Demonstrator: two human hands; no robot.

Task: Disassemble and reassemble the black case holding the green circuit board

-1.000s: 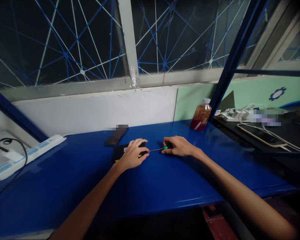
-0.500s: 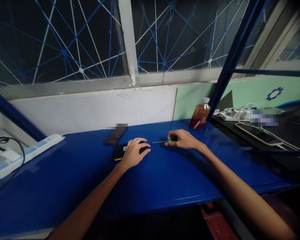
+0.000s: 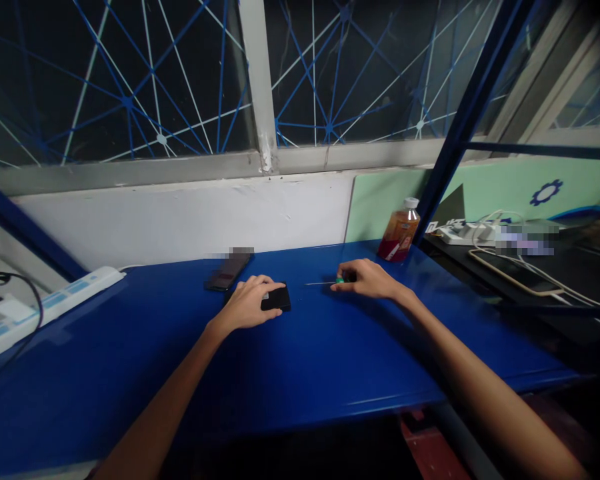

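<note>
My left hand (image 3: 250, 302) lies over a flat black case (image 3: 281, 298) on the blue table (image 3: 320, 360), thumb and fingers spread across it and hiding its left part. To the right, my right hand (image 3: 363, 279) is closed around the green and black handle of a screwdriver (image 3: 340, 280). Its thin metal shaft points left toward the case, with a gap between tip and case. Just behind my left hand lies a dark phone (image 3: 230, 270).
A white power strip (image 3: 55, 308) with a black cable lies at the left. A bottle of reddish drink (image 3: 400, 230) stands at the back right, beside a blue post. On a dark surface further right are a charging phone (image 3: 515, 272) and white cables.
My left hand has shifted left across the black case, uncovering its right end. My right hand and the screwdriver have hardly moved.
</note>
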